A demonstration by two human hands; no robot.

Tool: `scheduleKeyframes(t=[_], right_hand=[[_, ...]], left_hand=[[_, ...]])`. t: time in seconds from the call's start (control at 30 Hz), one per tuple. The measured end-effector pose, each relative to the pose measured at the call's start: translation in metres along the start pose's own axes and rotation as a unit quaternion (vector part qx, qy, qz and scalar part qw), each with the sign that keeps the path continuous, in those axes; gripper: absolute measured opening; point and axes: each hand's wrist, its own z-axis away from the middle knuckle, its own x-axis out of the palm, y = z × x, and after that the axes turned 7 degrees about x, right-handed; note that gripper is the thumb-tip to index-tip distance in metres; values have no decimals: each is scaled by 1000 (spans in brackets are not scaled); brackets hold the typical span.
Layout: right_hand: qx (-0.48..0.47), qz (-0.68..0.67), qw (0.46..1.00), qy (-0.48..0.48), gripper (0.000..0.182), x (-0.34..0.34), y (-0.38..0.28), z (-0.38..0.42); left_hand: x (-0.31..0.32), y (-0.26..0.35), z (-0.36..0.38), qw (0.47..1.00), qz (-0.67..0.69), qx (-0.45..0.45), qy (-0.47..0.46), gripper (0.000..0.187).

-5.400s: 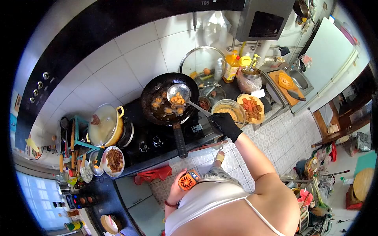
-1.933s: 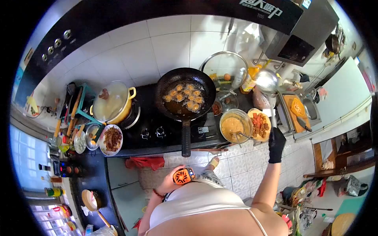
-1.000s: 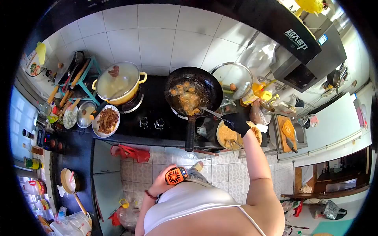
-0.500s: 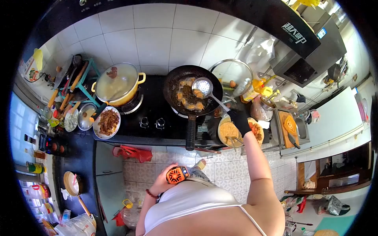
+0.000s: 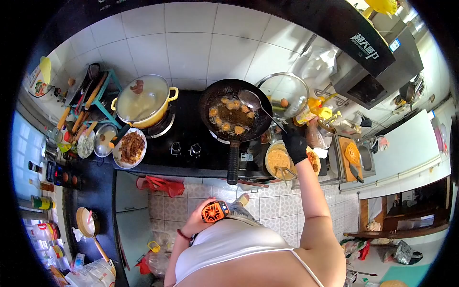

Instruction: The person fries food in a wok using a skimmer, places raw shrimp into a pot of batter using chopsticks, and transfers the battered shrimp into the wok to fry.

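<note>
My right hand (image 5: pixel 295 146), in a black glove, is closed round the handle of a perforated metal skimmer (image 5: pixel 249 99). Its bowl is tilted at the right side of a black wok (image 5: pixel 208 98) on the stove. Several browned pieces of food (image 5: pixel 226 127) lie in bubbling oil around the wok's centre. Down at my waist, my bare left hand (image 5: pixel 195 221) is wrapped round an orange and black device (image 5: pixel 213 212) with a vented grille. Below my right hand stands a bowl of pale orange batter (image 5: pixel 278 160) with a utensil in it, partly beside a dish of food (image 5: pixel 313 160).
Left of the wok sits a lidded yellow pot (image 5: pixel 146 103), with a plate of fried brown strips (image 5: pixel 131 148) near it. A glass lid (image 5: pixel 285 94) leans behind, beside an oil bottle (image 5: pixel 310 112). The wok's handle (image 5: pixel 233 165) juts over the counter edge.
The skimmer has turned over and shifted slightly right and up in the wok. The pieces now lie spread out in a rough ring. My left hand has not visibly moved.
</note>
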Motion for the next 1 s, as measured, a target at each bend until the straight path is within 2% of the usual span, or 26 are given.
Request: scheduleKeyframes(t=[0.13,0.33,0.43,0.5,0.63,0.7,0.83,0.97,1.0], right_hand=[[-54,43,996,59,40,6,7,-13],[23,67,997,0,38,1,1,-23],[26,114,992,-39,39,5,-1,-20],[10,67,998,-17,39,11,-10,-17],[-22,20,999,44,41,6,-29,-14],[0,3,999,40,44,-11,-41,-16],[96,-37,995,15,49,-44,-61,-17],[155,-89,984,18,45,-2,-61,21],[153,-122,980,-21,45,5,-60,30]], left_hand=[[0,1,-1,1000,-11,-3,4,72],[1,17,-7,996,-80,25,7,72],[1,13,-4,997,-79,18,10,72],[0,12,-4,996,-88,15,5,72],[0,3,-2,998,42,-38,-11,76],[-1,-5,-1,997,69,-33,-27,82],[-1,-5,-1,998,44,-40,-5,76],[1,7,-7,994,95,-49,-33,77],[4,10,-8,987,149,-40,-41,79]])
